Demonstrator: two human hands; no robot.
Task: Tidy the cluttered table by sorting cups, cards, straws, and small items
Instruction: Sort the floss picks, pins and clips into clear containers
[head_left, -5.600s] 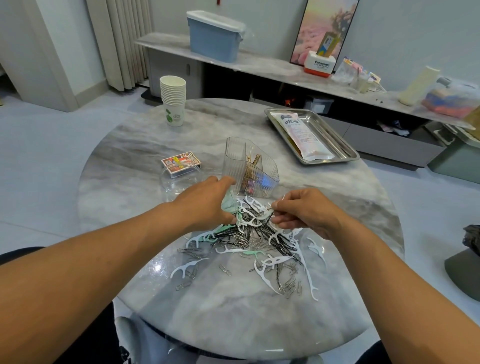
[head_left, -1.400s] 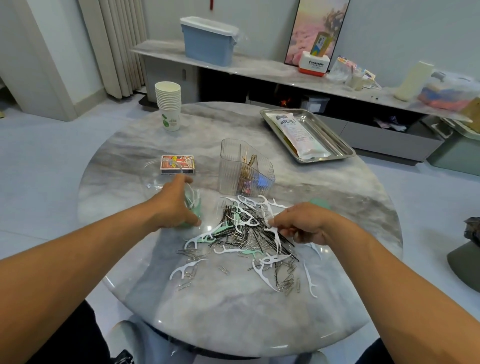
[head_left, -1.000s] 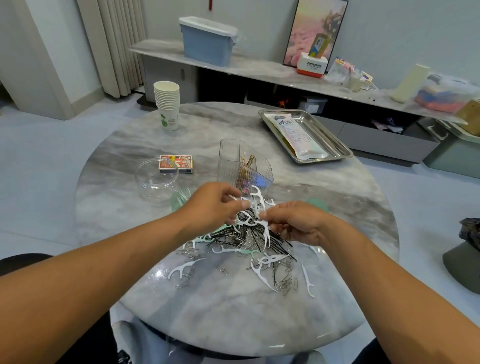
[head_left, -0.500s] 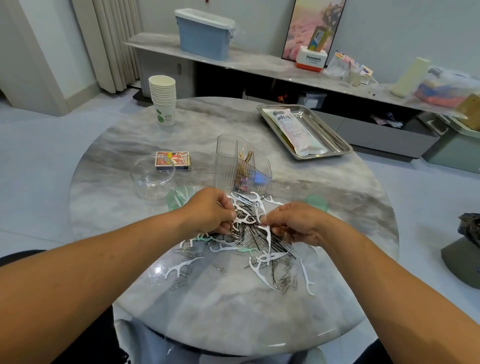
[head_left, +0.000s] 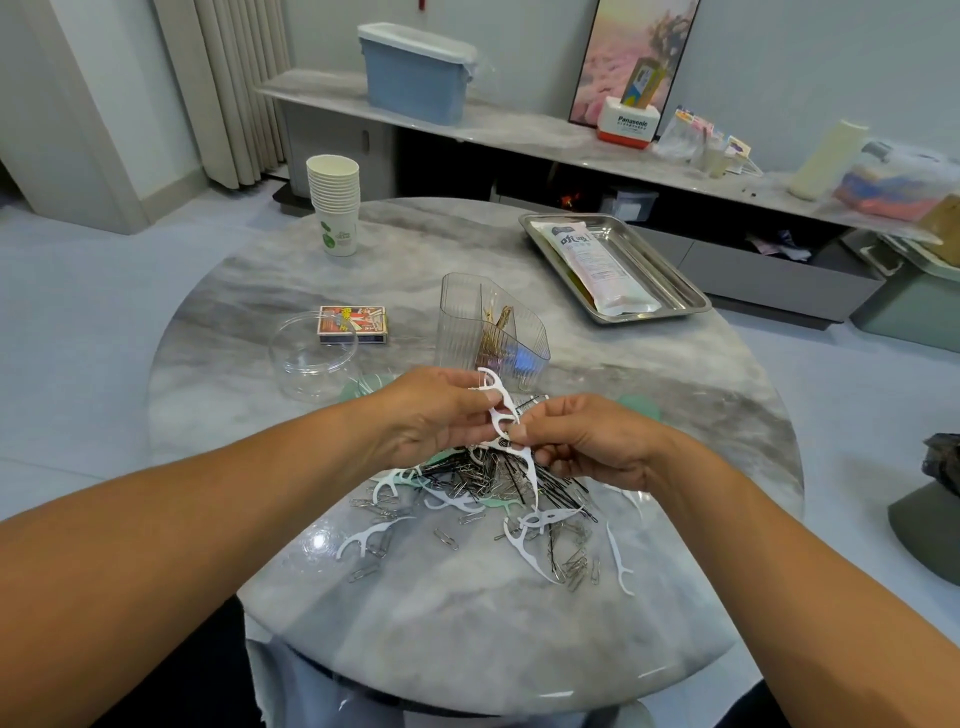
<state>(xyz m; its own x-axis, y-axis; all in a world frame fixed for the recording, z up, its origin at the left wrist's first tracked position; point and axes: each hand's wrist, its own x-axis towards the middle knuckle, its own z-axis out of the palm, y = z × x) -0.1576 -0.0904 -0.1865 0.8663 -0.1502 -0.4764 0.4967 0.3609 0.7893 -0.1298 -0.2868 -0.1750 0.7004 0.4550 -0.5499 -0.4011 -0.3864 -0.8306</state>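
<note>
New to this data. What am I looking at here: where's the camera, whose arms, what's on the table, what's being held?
There is no robot. A person wears one wide-angle camera on the head, looking forward and down, so the two bare arms coming in from the bottom are their own.

The left hand and right hand meet above the middle of a round marble table. Both pinch a small bunch of white floss picks, lifted out of a mixed pile of floss picks, paper clips and dark hairpins.

Behind the hands stands a clear ribbed organizer with some items in it. To its left are a clear round container, a small printed box and a stack of paper cups. At the far right a steel tray holds a sealed packet.
</note>
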